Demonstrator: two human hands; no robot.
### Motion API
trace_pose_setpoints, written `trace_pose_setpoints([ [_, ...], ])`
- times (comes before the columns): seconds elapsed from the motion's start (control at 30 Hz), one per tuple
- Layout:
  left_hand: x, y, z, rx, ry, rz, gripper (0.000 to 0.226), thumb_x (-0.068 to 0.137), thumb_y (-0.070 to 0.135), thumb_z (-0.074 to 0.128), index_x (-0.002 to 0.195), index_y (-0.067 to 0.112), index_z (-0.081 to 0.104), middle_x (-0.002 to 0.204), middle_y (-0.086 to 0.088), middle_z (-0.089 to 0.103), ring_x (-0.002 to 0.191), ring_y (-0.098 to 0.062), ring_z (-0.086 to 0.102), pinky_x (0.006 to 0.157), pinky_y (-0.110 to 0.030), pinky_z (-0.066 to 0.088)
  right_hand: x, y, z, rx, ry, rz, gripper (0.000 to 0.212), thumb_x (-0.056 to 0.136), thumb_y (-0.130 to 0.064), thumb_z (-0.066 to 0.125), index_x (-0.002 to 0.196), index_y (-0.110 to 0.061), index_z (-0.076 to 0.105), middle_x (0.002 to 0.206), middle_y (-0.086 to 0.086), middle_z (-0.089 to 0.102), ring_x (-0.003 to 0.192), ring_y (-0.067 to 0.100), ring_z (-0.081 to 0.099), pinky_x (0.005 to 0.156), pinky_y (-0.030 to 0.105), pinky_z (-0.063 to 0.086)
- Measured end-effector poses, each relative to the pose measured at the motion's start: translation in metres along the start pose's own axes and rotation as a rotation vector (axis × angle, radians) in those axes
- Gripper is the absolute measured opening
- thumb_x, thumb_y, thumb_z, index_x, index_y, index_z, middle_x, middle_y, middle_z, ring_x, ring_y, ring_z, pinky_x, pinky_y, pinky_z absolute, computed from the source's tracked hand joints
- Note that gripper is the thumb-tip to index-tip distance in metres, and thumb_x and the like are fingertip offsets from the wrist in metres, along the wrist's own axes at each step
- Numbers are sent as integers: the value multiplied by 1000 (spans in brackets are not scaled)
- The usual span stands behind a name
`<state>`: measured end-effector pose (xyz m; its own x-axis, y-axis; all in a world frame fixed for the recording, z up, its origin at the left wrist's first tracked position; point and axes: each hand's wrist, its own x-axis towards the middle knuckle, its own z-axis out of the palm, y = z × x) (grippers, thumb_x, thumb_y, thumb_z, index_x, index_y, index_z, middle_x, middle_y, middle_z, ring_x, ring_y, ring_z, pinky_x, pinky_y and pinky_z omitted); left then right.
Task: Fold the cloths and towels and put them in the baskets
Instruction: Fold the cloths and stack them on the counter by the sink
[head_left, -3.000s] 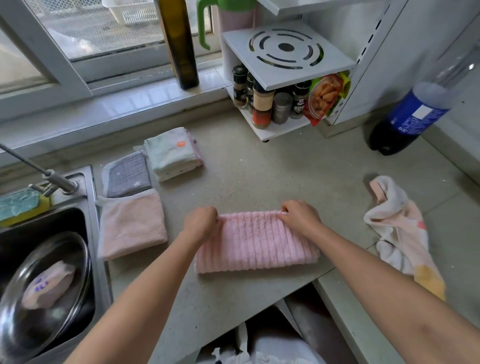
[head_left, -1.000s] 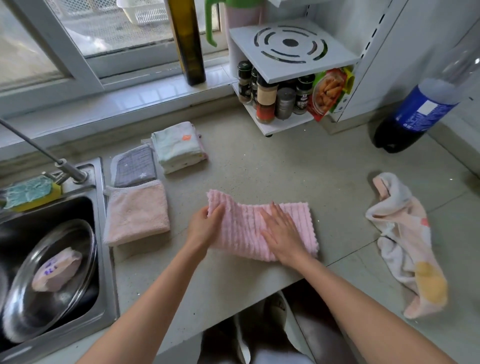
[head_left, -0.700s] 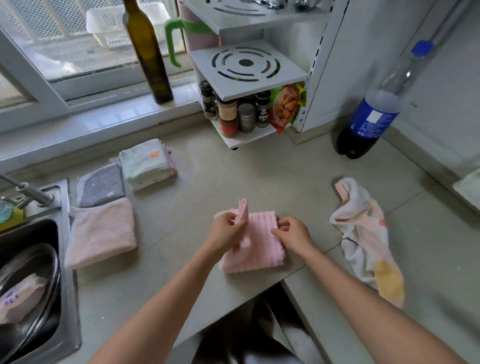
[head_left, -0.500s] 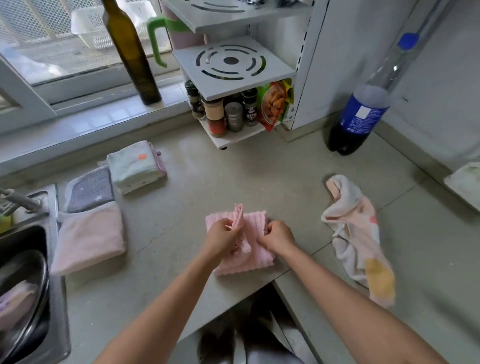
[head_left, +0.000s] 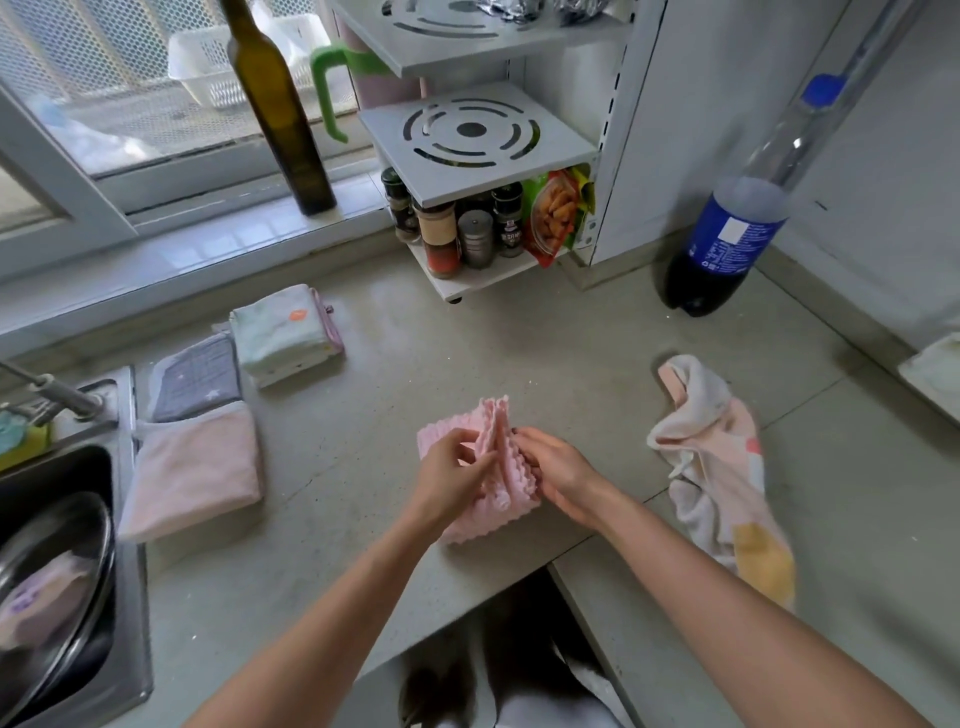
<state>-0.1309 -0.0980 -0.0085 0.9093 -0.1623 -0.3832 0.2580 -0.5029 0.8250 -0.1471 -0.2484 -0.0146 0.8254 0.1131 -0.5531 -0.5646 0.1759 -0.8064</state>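
Pink ribbed towel (head_left: 470, 519) on counter (head_left: 519, 353) near front edge, middle fold raised upright. Left hand (head_left: 449, 480) pinches fold from left; right hand (head_left: 558, 470) grips it from right. Crumpled cloth (head_left: 711, 467) lies near, at right.

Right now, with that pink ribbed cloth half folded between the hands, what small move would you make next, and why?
Probably lay the raised flap over and press it flat. The left hand and right hand pinch the pink ribbed cloth with its middle edge standing up, so the fold looks unfinished. The patterned towel lies crumpled on the counter for afterwards.
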Motion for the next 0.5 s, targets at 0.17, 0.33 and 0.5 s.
trace_pose_setpoints([
  [0.17, -2, 3, -4, -93, 11, -1, 28, 90, 23, 64, 114, 9, 59, 96, -10, 66, 85, -20, 66, 74, -36, 59, -4, -3, 1, -116, -20, -26, 19, 99, -21, 48, 112, -18, 61, 105, 7, 70, 95, 23, 68, 77, 32, 52],
  [0.33, -6, 1, -12, -160, -10, -17, 26, 91, 20, 62, 114, 8, 59, 97, -12, 65, 84, -21, 66, 72, -36, 59, -7, -4, 10, -239, 27, -79, 10, 91, -10, 61, 100, -12, 60, 93, 8, 70, 78, 15, 69, 60, 19, 50],
  [0.5, -11, 0, -26, -201, 37, -30, 12, 91, 17, 62, 102, 13, 61, 96, -12, 67, 87, -25, 67, 75, -44, 59, -6, -11, 22, -325, 135, -123, 11, 89, 1, 58, 92, -9, 60, 70, 2, 61, 44, -5, 55, 42, 11, 39],
])
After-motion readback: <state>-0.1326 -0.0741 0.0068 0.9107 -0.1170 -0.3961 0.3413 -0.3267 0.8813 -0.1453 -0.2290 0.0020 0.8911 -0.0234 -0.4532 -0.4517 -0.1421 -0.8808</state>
